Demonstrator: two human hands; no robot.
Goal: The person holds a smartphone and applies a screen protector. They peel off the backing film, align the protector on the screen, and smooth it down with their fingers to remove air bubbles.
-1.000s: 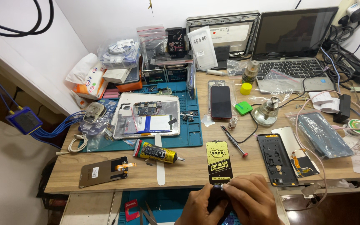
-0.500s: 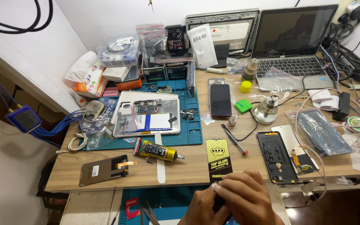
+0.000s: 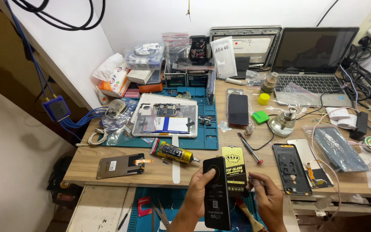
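Observation:
My left hand (image 3: 199, 189) holds a black phone (image 3: 217, 192) upright by its left edge, thumb across its back, just in front of the wooden desk's (image 3: 121, 184) near edge. My right hand (image 3: 268, 198) is beside it with fingers curled and pinched near the phone's right edge; whether it holds anything small I cannot tell. Behind the phone lies a black and yellow screen protector pack (image 3: 233, 165). A yellow and black glue tube (image 3: 172, 151) lies to the left, and a screwdriver with a red tip (image 3: 250, 148) to the right.
An opened tablet (image 3: 165, 121) rests on a blue work mat (image 3: 207, 139). A dark phone (image 3: 238, 109), a phone frame (image 3: 291, 168), a glass bottle (image 3: 283, 122) and a laptop (image 3: 312, 60) fill the right side. A phone panel (image 3: 120, 166) lies left. An open drawer (image 3: 155, 210) holds tools.
My hands have come up from below the desk edge. The black phone, hidden low between them before, is now held upright in my left hand in front of the protector pack.

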